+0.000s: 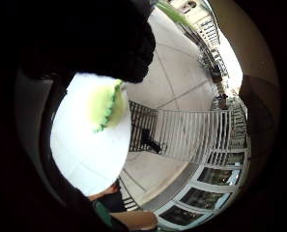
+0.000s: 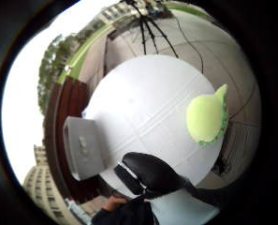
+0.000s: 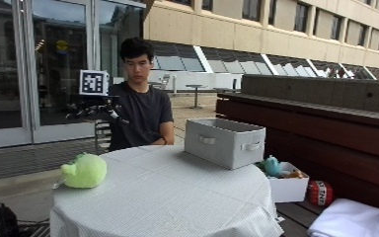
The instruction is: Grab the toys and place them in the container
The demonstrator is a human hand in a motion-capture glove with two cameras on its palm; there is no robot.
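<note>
A lime-green plush toy (image 3: 84,171) lies near the left edge of the round table (image 3: 176,197), which is covered in white cloth. A grey fabric container (image 3: 223,141) with handles stands on the table's far right side. My gloved right hand (image 3: 101,111) is raised in the air above the table's far left edge, well above the plush and touching nothing. Its fingers look relaxed and hold nothing. The thumb side palm view looks down on the plush (image 2: 206,117), the container (image 2: 82,147) and the table (image 2: 143,103). The little finger side view shows the plush (image 1: 107,104) under a gloved finger (image 1: 109,43).
A small white box (image 3: 286,185) holding a teal toy (image 3: 272,165) sits on the wooden bench (image 3: 308,128) to the right of the table. A red and black object (image 3: 319,192) and a white bundle (image 3: 354,219) lie beside it. A tripod (image 2: 148,23) stands beyond the table.
</note>
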